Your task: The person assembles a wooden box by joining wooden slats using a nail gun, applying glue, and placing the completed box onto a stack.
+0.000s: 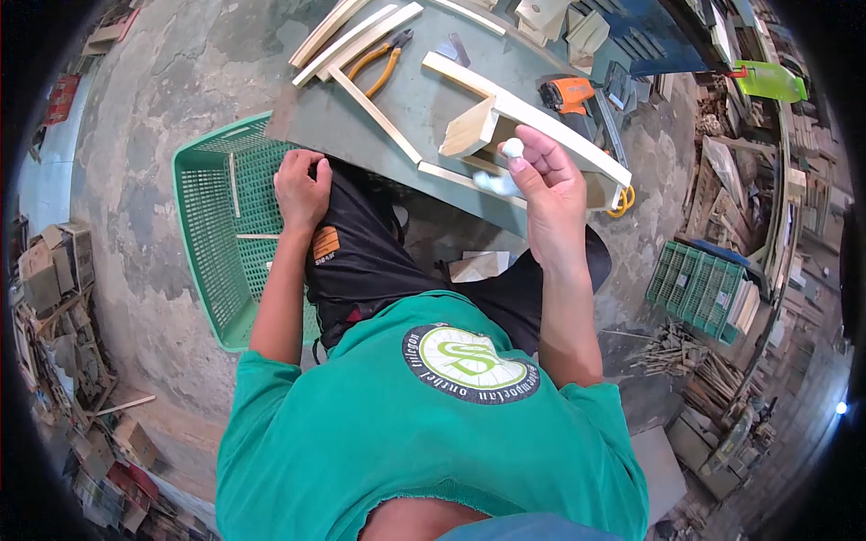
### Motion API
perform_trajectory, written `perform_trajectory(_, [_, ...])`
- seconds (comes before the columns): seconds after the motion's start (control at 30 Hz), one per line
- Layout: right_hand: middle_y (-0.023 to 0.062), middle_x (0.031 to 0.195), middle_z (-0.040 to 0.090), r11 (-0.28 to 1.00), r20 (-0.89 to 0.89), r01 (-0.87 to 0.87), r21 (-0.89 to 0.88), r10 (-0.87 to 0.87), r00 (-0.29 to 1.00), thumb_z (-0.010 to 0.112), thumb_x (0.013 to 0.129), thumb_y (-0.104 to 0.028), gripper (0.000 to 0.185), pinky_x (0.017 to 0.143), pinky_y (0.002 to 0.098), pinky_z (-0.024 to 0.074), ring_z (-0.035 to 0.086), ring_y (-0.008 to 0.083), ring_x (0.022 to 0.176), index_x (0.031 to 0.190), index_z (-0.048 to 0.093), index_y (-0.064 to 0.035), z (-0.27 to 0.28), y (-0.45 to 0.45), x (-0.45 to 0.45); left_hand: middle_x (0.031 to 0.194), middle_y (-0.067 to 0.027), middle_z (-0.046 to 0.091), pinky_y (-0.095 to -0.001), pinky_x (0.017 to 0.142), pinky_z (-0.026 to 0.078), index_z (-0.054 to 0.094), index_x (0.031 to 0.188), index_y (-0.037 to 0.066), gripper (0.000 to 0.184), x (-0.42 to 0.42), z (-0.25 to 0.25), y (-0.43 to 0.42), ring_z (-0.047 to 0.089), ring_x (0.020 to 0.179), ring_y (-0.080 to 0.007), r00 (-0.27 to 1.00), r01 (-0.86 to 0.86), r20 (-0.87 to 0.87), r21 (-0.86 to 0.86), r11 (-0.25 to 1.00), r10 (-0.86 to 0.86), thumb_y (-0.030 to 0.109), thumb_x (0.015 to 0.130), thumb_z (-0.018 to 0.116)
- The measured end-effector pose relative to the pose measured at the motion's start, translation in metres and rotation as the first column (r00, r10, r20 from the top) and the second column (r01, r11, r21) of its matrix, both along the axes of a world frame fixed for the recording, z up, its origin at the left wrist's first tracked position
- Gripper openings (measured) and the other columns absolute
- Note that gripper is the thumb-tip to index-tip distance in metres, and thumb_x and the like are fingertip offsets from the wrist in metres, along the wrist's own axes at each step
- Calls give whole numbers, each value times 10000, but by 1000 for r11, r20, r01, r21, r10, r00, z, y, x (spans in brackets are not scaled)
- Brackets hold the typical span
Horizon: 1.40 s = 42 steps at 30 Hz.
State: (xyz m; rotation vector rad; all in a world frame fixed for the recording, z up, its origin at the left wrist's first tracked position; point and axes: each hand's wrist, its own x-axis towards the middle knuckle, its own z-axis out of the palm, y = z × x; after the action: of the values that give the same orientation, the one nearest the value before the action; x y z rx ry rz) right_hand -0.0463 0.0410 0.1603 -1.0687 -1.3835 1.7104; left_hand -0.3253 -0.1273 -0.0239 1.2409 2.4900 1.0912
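My right hand (552,185) is raised over the near edge of the workbench (451,191). Between its thumb and fingers is a small white round-ended thing (512,147). A pale bluish-white thing (496,184), smeared by motion, shows just below; I cannot tell whether the two are joined. Behind this hand lies a light wooden frame (541,119) with a wider wood block (471,128) across it. My left hand (304,189) rests with curled fingers by my knee, between the bench corner and the green plastic basket (206,243); nothing shows in it.
Pliers with orange handles (383,72), thin wood strips (356,41) and an orange-black power tool (566,94) lie on the bench. A few strips are in the basket. To the right stand a green crate (695,288) and scrap wood (690,361). More offcuts (54,270) are piled at left.
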Motion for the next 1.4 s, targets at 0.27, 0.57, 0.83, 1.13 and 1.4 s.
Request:
perform_trajectory(0.27, [119, 1140, 677, 999, 0, 48, -13, -48, 999, 671, 1007, -39, 409, 762, 316, 646, 741, 230, 968, 1382, 508, -25, 19, -22, 11, 923, -39, 686, -268, 745, 542, 677, 1214, 18, 285, 60, 72, 6, 646, 803, -120, 766, 81, 585, 323, 943, -266, 113, 951, 732])
perform_trajectory(0.57, [150, 1193, 680, 601, 484, -314, 735, -140, 864, 837, 818, -142, 480, 1127, 514, 428, 659, 385, 1159, 1238, 623, -50, 26, -51, 11, 949, -19, 688, -243, 690, 545, 679, 1080, 0, 151, 121, 146, 39, 658, 758, -74, 93, 199, 876, 449, 871, -473, 124, 996, 703])
perform_trajectory(0.83, [137, 1000, 724, 734, 369, -218, 643, -47, 928, 820, 868, -54, 264, 738, 325, 554, 705, 238, 861, 1109, 718, -22, 19, -48, 15, 1043, -39, 709, -253, 827, 550, 657, 1147, 0, 203, 112, 138, 34, 669, 884, -96, 46, 49, 852, 520, 853, -522, 127, 1000, 714])
perform_trajectory(1.13, [15, 867, 679, 942, 232, 40, 332, -122, 965, 717, 1006, -127, 122, 629, 205, 474, 591, 38, 693, 1032, 679, -15, 7, -7, 4, 968, -104, 749, -321, 785, 569, 715, 1090, 10, 179, 5, 36, -2, 720, 840, -177, 960, -129, 264, 115, 985, 95, 131, 959, 722])
perform_trajectory(1.4, [100, 1000, 746, 990, -38, 98, 98, -95, 995, 711, 1007, -79, 179, 733, 247, 587, 733, 125, 837, 1153, 687, 21, 7, -3, -1, 835, -156, 679, -433, 697, 552, 655, 889, 15, 117, -13, -4, 10, 687, 729, -346, 997, -83, 11, 67, 994, 82, 121, 910, 700])
